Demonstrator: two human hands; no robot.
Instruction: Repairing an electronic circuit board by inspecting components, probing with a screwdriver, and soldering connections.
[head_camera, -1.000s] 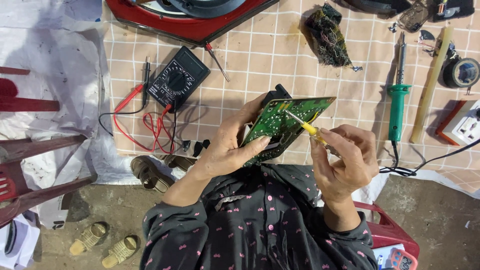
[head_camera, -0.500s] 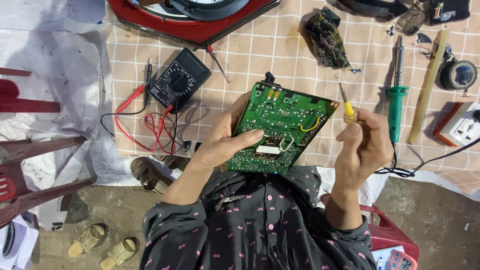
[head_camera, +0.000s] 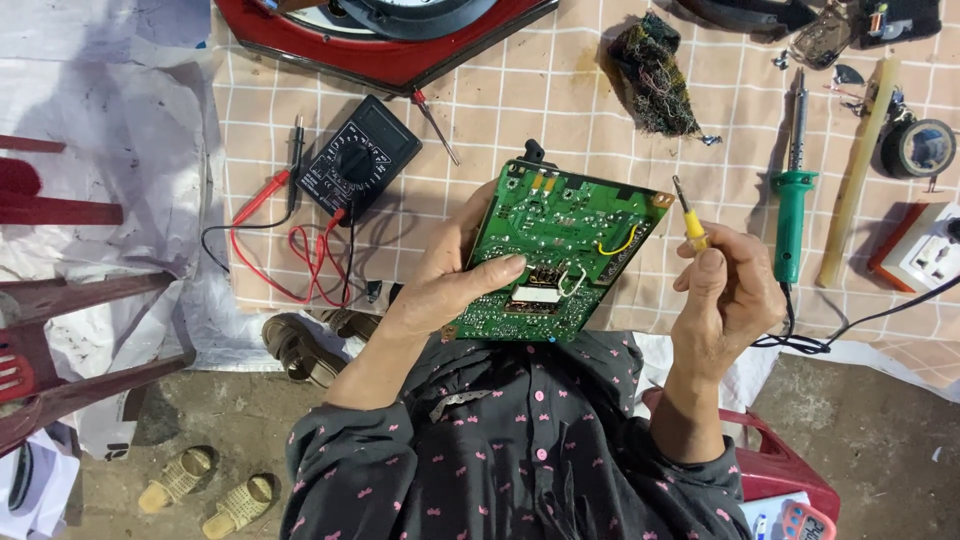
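My left hand (head_camera: 455, 275) grips a green circuit board (head_camera: 560, 245) by its left edge, thumb across its face, holding it flat above the checked tablecloth (head_camera: 500, 110). The board shows solder points, a yellow wire loop and a white patch. To its right, my right hand (head_camera: 725, 290) is closed on a small yellow-handled screwdriver (head_camera: 690, 220), tip pointing up and clear of the board.
A black multimeter (head_camera: 355, 160) with red and black leads lies left. A green-handled soldering iron (head_camera: 793, 200), a long pale stick (head_camera: 858, 170), a tape roll (head_camera: 918, 148), a socket box (head_camera: 925, 250) and a wire tangle (head_camera: 655, 70) lie right. A red device (head_camera: 390, 40) sits at the top.
The board was tilted edge-on with the screwdriver tip on it; now its face is turned flat toward me, and my right hand has pulled the screwdriver away to the right.
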